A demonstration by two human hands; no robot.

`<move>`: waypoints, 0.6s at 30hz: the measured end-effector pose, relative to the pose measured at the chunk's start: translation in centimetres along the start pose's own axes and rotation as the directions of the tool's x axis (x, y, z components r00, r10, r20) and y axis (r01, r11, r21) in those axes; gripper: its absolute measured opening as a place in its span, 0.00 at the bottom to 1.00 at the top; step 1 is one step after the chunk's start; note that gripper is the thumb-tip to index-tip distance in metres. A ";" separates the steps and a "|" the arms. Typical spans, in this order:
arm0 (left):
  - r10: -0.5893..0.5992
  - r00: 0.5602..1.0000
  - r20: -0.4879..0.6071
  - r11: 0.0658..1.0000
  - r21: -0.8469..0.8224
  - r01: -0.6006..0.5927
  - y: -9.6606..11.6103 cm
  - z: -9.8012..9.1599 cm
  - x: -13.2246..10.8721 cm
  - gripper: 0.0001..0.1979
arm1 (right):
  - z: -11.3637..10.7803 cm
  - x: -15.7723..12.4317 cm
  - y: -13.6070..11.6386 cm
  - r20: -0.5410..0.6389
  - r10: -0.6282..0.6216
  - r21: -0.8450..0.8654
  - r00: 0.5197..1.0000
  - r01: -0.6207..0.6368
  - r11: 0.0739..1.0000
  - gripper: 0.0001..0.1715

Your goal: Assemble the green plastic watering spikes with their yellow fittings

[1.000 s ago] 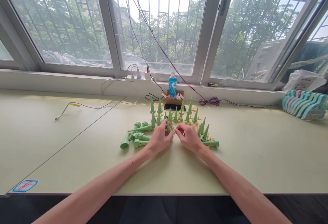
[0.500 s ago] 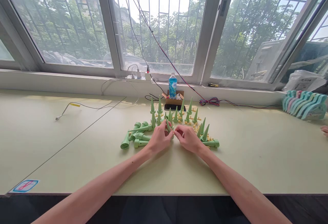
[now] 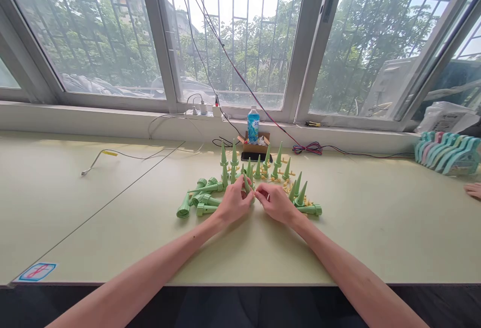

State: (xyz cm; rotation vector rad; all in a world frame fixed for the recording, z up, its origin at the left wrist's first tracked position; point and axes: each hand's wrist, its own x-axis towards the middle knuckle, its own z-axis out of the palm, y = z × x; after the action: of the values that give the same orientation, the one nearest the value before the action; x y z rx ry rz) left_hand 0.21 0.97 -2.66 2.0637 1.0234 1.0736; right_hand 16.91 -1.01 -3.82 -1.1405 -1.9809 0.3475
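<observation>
My left hand [image 3: 236, 203] is closed around a green plant-watering spike [image 3: 246, 184], its pointed end upward and its lower part hidden by my fingers. Right beside it, my right hand [image 3: 277, 203] pinches at the side of this spike. Whatever lies between those fingertips is too small and covered to make out. Several green spikes [image 3: 278, 156] stand point up behind my hands, some with yellow valves [image 3: 287, 173] sticking out. More spikes lie on their sides in a heap [image 3: 210, 201] by my left hand. Loose yellow valves [image 3: 308, 202] are scattered behind my right hand.
A small cardboard box [image 3: 256, 147] with a blue-labelled bottle [image 3: 253, 125] stands at the back, a dark phone [image 3: 251, 157] before it. Bundled cable [image 3: 307, 148] lies near the sill. Pastel hangers [image 3: 447, 153] sit far right, near another person's hand [image 3: 473, 190]. A white cable [image 3: 112, 153] crosses the left table.
The other person's hand at the right edge has come further into view. My own hands stay almost in the same place, around the same spike.
</observation>
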 end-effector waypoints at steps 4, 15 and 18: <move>-0.011 1.000 0.007 1.000 -0.004 0.011 0.0 0.0 -0.1 0.06 | 0.0 0.0 -0.1 -0.001 0.003 0.001 1.000 -0.003 1.000 0.13; -0.002 0.999 0.048 1.000 0.004 0.002 -0.1 0.0 -0.1 0.06 | 0.0 0.1 0.0 -0.001 -0.015 0.007 1.000 0.015 1.000 0.13; -0.006 0.998 0.062 1.000 -0.001 0.006 0.0 0.0 -0.1 0.05 | 0.0 0.1 0.0 -0.001 -0.014 0.004 1.000 0.014 1.000 0.13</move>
State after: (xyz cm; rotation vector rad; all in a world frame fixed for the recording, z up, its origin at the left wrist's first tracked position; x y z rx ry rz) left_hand 0.16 0.87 -2.76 2.0786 0.9968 1.0005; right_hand 16.87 -1.00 -3.76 -1.1237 -1.9853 0.3435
